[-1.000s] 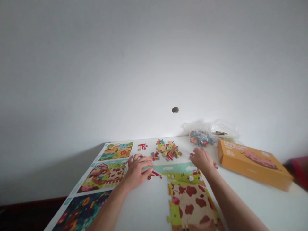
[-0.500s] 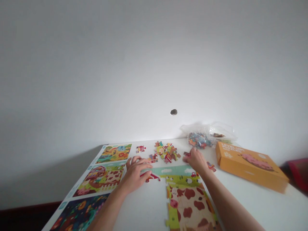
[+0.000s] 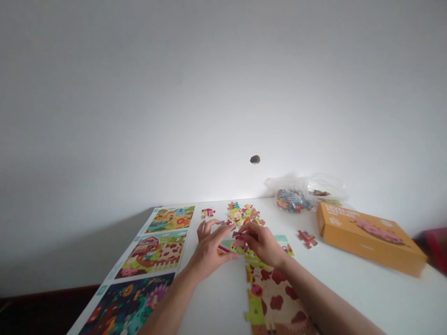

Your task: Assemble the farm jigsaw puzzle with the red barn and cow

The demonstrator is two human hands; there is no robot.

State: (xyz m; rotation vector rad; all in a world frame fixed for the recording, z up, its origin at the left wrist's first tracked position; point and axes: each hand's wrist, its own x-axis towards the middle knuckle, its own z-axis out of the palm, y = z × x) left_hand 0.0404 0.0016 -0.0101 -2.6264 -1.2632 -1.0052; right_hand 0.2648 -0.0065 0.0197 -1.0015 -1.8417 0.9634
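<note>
My right hand (image 3: 261,243) pinches a dark red puzzle piece (image 3: 238,234) between thumb and fingers, above the upper left part of the partly joined cow puzzle (image 3: 275,298). Close beside it, my left hand (image 3: 211,246) is open, with thumb and index finger spread around the red-roof piece (image 3: 223,250) at the puzzle's left end. Its index fingertip comes near the held piece; whether they touch I cannot tell. Behind the hands lies a pile of loose puzzle pieces (image 3: 240,214). A red barn piece (image 3: 208,213) lies to the left of that pile.
A reference sheet with several pictures (image 3: 152,253) covers the table's left side. To the right are a loose red and blue piece (image 3: 307,238) and an orange puzzle box (image 3: 370,235). Clear plastic bags of pieces (image 3: 293,199) rest against the white wall (image 3: 209,116), which has a small hole.
My right hand has moved left from the table's right part, carrying the dark red piece over to my left hand. My left hand has shifted slightly right, its thumb and index finger spread.
</note>
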